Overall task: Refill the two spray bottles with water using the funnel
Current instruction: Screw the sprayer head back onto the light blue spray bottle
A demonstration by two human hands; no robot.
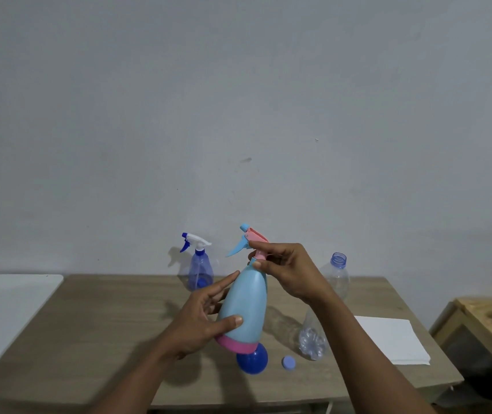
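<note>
Fingers of the right hand (pixel 286 271) pinch the pink spray head (pixel 256 239) atop the light-blue bottle (pixel 244 309), held tilted above the table (pixel 104 339); the left hand (pixel 205 321) clasps its lower body, probably bracing for unscrewing along the bottle's long axis.

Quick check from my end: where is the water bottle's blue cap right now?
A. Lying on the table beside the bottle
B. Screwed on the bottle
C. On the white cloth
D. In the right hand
A. The cap lies on the table next to the base of the open bottle, whose neck is uncovered; the right hand grips the spray head instead.
</note>
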